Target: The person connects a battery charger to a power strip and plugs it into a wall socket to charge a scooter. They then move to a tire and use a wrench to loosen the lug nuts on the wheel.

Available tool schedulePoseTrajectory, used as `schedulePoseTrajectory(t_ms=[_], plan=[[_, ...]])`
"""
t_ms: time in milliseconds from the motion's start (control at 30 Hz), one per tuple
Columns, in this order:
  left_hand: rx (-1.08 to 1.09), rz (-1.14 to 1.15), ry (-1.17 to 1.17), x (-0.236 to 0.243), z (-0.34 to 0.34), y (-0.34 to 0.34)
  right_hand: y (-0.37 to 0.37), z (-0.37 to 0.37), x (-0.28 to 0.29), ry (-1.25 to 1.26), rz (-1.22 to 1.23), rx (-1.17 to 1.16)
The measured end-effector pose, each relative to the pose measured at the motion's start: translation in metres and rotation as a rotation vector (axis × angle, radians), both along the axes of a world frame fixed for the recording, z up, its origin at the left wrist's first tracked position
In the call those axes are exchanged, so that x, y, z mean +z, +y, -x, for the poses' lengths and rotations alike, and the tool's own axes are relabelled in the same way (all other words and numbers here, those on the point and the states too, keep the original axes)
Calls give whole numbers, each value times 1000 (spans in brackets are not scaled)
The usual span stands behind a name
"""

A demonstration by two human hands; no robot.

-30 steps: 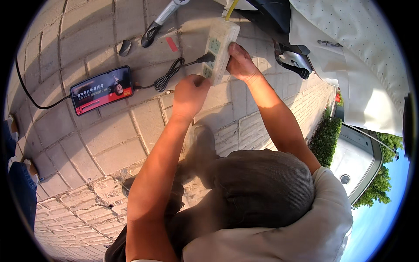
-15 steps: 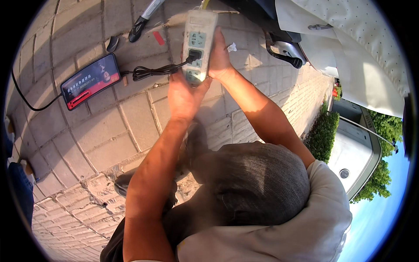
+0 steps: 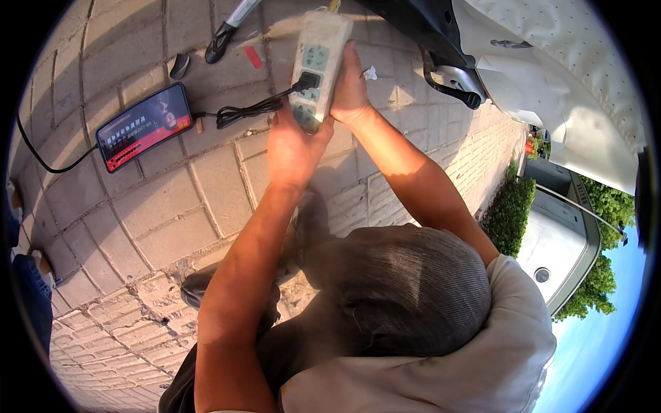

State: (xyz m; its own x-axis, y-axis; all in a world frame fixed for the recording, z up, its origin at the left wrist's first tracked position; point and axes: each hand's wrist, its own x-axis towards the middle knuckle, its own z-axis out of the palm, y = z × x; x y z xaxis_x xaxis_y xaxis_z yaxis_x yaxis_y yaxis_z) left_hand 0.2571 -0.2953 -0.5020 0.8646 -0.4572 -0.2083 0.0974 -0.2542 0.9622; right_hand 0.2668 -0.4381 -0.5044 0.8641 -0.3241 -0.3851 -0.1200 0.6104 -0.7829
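Left hand (image 3: 296, 148) and right hand (image 3: 351, 91) clasp a white power strip (image 3: 326, 69), black plug (image 3: 307, 81) inserted, at the frame's upper center.

An oblong, off-white plastic power strip (image 3: 326, 73) is slanting between left hand (image 3: 296, 143) and right hand (image 3: 350, 93), a black plug (image 3: 305, 82) filling its middle socket.

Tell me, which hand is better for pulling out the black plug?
Probably the left hand: the cord leaves the black plug on that side, passing close to that hand. The right hand holds the opposite edge of the power strip, so it could steady it.
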Motion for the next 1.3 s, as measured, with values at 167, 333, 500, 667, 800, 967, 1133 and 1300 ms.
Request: schedulePoseTrajectory(t_ms=[167, 333, 500, 667, 800, 967, 1133, 1300], plan=[[-57, -273, -197, 23, -6, 13, 5, 0, 6, 101, 315, -136], [248, -98, -705, 34, -50, 3, -6, 6, 7, 146, 492, -88], [-315, -107, -328, 10, -69, 11, -11, 9, 1, 70, 752, -46], [-270, 5, -329, 7, -71, 15, -13, 8, -2, 67, 748, -61], [-255, 9, -304, 7, -71, 14, -9, 6, -3, 28, 671, -90], [-261, -24, -228, 9, -72, 14, -14, 7, -6, 47, 603, -70], [-384, -68, -182, 15, -82, 17, -20, 9, 3, 117, 758, 40], [-454, -108, -166, 16, -91, 16, -28, 14, 4, 152, 954, 167]])
